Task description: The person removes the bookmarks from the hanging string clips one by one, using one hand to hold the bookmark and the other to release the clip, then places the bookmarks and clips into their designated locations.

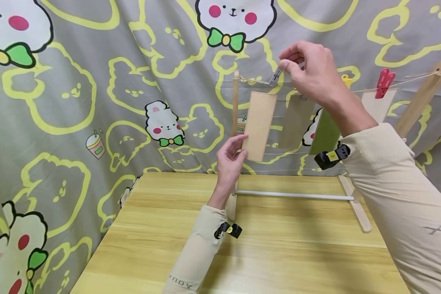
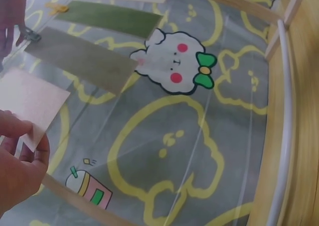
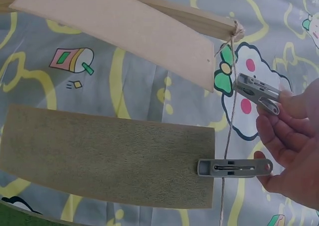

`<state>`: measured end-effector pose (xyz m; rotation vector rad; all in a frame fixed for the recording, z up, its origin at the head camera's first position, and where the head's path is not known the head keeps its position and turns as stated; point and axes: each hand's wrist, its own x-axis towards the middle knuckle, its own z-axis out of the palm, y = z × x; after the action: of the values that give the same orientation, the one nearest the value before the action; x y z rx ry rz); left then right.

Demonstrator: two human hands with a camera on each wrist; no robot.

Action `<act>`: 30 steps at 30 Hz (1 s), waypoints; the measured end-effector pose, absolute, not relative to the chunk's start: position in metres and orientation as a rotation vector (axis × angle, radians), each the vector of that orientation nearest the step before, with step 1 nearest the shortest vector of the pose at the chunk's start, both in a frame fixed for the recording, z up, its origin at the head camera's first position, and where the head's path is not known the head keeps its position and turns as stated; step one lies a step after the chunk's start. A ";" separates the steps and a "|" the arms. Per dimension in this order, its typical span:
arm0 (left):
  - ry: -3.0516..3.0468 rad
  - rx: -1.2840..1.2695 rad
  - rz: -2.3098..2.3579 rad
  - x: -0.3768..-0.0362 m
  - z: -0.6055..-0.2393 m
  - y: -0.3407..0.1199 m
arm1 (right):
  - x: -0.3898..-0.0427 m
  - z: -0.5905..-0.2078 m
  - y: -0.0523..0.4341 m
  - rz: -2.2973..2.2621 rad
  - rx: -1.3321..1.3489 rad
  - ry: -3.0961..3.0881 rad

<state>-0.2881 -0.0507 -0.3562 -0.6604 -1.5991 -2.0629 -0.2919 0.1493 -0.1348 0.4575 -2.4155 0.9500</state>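
Note:
My left hand (image 1: 229, 161) pinches a beige rectangular card (image 1: 261, 126) by its lower left edge. The card hangs upright just under the string (image 3: 230, 131), near the left post. Above it, my right hand (image 1: 314, 73) grips a grey clothespin (image 3: 256, 92) between thumb and fingers, its nose end at the string and apart from the beige card. A second grey clothespin (image 3: 234, 168), by the right hand's fingertip, fastens a grey-brown card (image 3: 109, 161) to the string. Further right hangs a green card (image 2: 109, 18) on a yellow clothespin (image 2: 57, 8).
A whitish card (image 1: 378, 104) hangs from a red clothespin (image 1: 385, 83) near the right wooden post (image 1: 422, 96). The left post (image 1: 235, 102) stands behind my left hand. A white rod (image 1: 294, 195) joins the stand's feet on the wooden table (image 1: 150, 237). A patterned curtain (image 1: 125, 81) hangs behind.

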 end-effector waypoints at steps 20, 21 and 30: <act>-1.601 -0.684 -2.059 -0.277 -0.364 -0.063 | -0.275 -0.148 0.171 1.151 0.522 -2.240; -1.601 -0.688 -2.055 -0.276 -0.364 -0.064 | -0.274 -0.149 0.171 1.159 0.528 -2.223; -1.657 -0.727 -2.043 -0.267 -0.364 -0.066 | -0.259 -0.167 0.179 1.158 0.556 -2.123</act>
<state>-0.2675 -0.0664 -0.3642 -0.7265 -1.6566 -2.0429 -0.2592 0.1791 -0.1666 0.5565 -2.1229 1.1578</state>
